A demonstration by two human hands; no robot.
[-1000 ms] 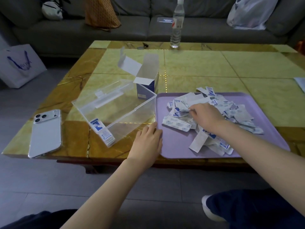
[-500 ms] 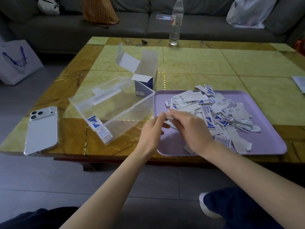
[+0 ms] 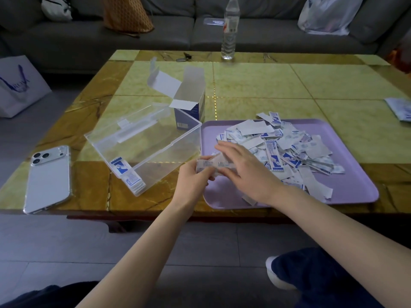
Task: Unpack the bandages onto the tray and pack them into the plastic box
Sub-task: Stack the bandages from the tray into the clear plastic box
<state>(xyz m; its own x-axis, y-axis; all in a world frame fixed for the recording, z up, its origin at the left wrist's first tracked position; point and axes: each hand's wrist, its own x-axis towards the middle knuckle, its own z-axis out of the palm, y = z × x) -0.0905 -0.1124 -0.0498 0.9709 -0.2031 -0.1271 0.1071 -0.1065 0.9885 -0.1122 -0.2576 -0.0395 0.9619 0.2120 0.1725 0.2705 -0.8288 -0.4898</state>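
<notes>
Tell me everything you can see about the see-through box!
The plastic box is clear, rectangular and open on top, with thin, hard-looking walls. Its clear lid lies flipped open behind it. It sits turned at an angle on the table, just left of the purple tray. Inside, a small stack of bandages leans in the near corner; the rest looks empty.

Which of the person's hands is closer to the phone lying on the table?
Left. The left hand holds bandages right of the phone; the right hand is farther right, over the tray.
</notes>
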